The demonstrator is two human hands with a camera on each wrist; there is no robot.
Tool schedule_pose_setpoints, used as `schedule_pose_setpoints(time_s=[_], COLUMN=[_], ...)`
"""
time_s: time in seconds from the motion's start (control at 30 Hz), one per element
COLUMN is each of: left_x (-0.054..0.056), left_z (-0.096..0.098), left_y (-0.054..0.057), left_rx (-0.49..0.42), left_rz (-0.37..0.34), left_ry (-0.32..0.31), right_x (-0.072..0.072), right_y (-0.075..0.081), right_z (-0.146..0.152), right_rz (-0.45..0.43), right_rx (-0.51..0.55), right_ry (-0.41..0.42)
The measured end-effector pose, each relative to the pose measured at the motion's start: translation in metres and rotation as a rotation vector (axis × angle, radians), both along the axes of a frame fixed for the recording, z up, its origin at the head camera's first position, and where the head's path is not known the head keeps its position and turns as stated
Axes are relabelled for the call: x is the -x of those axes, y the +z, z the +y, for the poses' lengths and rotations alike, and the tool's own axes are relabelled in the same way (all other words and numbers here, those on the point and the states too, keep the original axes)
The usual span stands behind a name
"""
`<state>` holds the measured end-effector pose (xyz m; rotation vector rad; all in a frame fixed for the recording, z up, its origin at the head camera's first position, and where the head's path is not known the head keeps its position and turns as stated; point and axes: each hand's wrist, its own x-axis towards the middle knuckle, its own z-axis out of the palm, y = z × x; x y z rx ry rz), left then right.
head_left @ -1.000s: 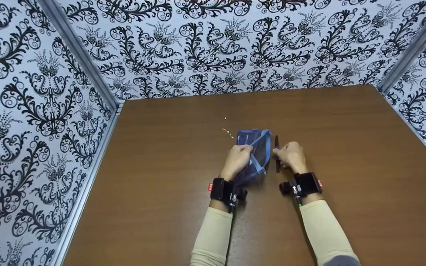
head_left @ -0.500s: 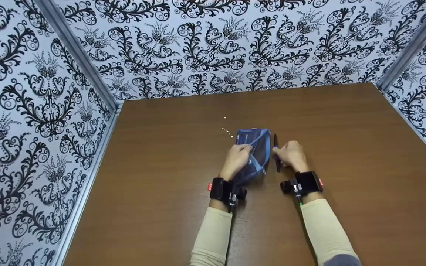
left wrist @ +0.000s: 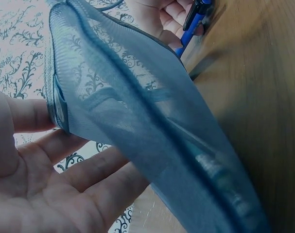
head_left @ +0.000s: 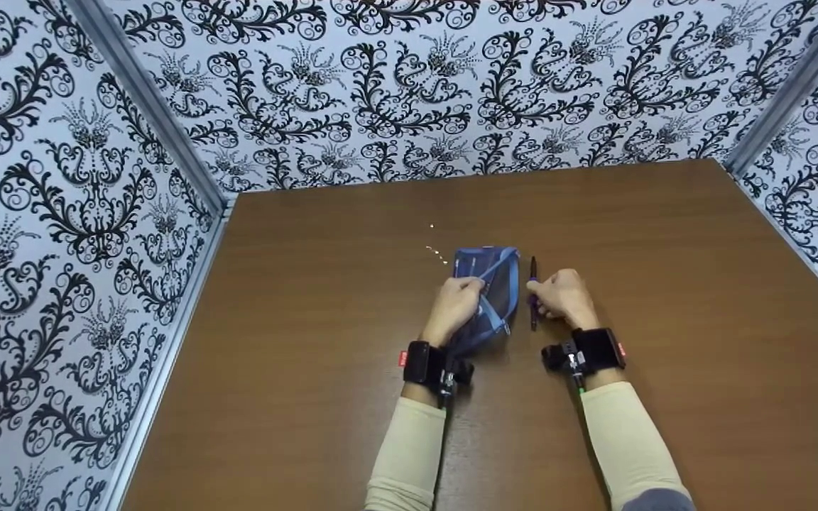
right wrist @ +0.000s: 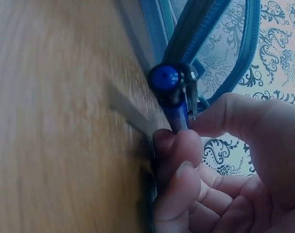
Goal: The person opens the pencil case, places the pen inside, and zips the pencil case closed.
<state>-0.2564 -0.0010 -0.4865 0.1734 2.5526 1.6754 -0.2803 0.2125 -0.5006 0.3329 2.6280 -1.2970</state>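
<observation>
My left hand point(head_left: 454, 309) pinches the edge of a blue mesh zip pouch point(head_left: 500, 287), holding it up off the table on its side with the mouth gaping to the right. Through the mesh point(left wrist: 137, 121) in the left wrist view, something pale green and white shows inside, too blurred to name. Just right of the pouch, my right hand point(head_left: 564, 298) pinches a blue and black pen point(head_left: 533, 270) between thumb and fingers. The right wrist view shows the round end of the pen point(right wrist: 167, 77) close to the zipper edge, low over the wood.
A brown wooden table point(head_left: 324, 298) extends around both hands. Several small bright specks point(head_left: 436, 253) lie beyond the pouch, to its left. Patterned black-and-white walls point(head_left: 409, 85) bound the back and sides.
My right hand and the pen have shifted slightly right, a little farther from the pouch. The left hand and pouch have stayed nearly still.
</observation>
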Motion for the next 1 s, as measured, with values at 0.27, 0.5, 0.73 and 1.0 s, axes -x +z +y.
schedule_pose_setpoints(time_s=[0.27, 0.5, 0.73, 1.0], left_x=[-0.0010, -0.0001, 0.0003, -0.0006], left_z=[0.0002, 0.0017, 0.0018, 0.0004], left_y=[0.0015, 0.0020, 0.0028, 0.0030], left_rx=[-0.017, 0.021, 0.026, 0.013], left_rz=[-0.017, 0.021, 0.021, 0.002], left_ry=[-0.001, 0.008, 0.012, 0.011], right_x=[0.0002, 0.0004, 0.0014, -0.0002], right_y=[-0.0007, 0.0012, 0.0007, 0.0043], right_z=[0.0032, 0.0023, 0.0017, 0.0020], right_rz=[-0.029, -0.055, -0.045, -0.006], right_rx=[0.089, 0.188, 0.243, 0.251], right_ry=[-0.012, -0.038, -0.055, -0.053])
